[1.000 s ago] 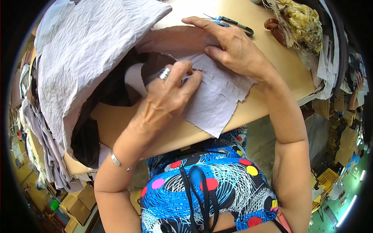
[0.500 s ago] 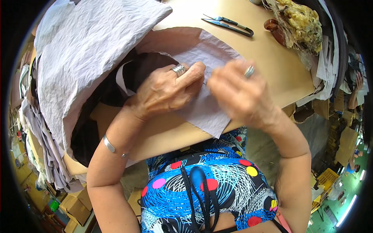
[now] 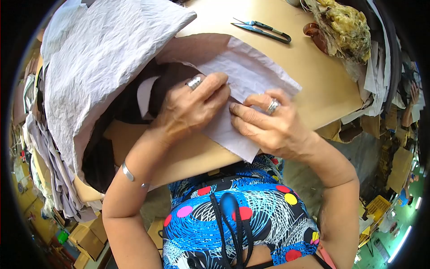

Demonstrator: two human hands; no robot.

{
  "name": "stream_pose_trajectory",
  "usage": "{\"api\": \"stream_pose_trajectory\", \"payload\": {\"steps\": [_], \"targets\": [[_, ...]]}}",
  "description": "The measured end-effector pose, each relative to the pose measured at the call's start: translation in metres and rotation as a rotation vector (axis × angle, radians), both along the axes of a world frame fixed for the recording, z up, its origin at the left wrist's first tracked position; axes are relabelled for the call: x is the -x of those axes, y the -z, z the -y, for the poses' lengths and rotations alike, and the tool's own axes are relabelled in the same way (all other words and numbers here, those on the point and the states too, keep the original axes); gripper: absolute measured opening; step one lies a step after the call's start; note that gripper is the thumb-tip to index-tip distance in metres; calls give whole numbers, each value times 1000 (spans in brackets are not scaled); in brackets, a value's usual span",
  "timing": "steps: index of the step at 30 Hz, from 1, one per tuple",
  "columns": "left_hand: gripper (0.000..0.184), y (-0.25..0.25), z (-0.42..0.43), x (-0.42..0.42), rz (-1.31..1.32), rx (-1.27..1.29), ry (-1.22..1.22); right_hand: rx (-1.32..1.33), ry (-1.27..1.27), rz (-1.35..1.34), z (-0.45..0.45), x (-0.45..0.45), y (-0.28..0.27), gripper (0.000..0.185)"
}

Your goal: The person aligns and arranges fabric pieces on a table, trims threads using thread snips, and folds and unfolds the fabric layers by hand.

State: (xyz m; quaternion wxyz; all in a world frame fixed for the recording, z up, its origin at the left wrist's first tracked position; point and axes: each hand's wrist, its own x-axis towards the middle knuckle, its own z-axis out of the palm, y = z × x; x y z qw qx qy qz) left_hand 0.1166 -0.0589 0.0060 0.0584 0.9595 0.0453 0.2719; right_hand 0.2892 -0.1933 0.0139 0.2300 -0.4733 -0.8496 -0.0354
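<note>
My left hand [image 3: 192,107], wearing a wide ring, is closed in a pinch on a pale lilac cloth [image 3: 262,65] near the table's front edge. Close beside it, my right hand [image 3: 275,125] has its thumb and fingers brought together on the same cloth. Whether a needle or thread is between the fingers is too small to tell. Dark brown cloth [image 3: 172,74] with a pale strip lies under and behind my left wrist. A large crinkled pale cloth [image 3: 103,49] rises over the left side, joined to or lying over the dark one; I cannot tell which.
Thread snips [image 3: 268,33] lie on the table [image 3: 331,103] beyond my hands. A tangle of yellowish threads [image 3: 345,24] sits at the far right, by a reddish-brown object [image 3: 316,36]. Stacked cloths [image 3: 45,157] hang at the left edge. Cardboard boxes [image 3: 87,237] stand below.
My right hand, blurred and raised before, has come down to the cloth beside my left hand. The cloth's right corner now reaches further right. My left hand has shifted slightly left.
</note>
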Motion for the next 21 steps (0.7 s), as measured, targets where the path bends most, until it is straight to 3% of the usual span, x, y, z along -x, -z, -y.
{"api": "stream_pose_trajectory", "payload": {"steps": [1,7,10,13,21], "targets": [[22,-1,2,2,9,-18,14,21,-34,-27,-5,-5,-5,21],[33,-5,11,6,-63,58,-70,84,386,-367,-67,-26,-9,35],[34,-1,11,6,-42,91,-72,333,490,-396,-78,-20,-17,53],[32,1,11,5,-38,78,-85,483,374,-446,-83,-17,-16,56],[30,3,10,4,-24,74,-68,258,215,-489,-89,-24,-5,62]]}}
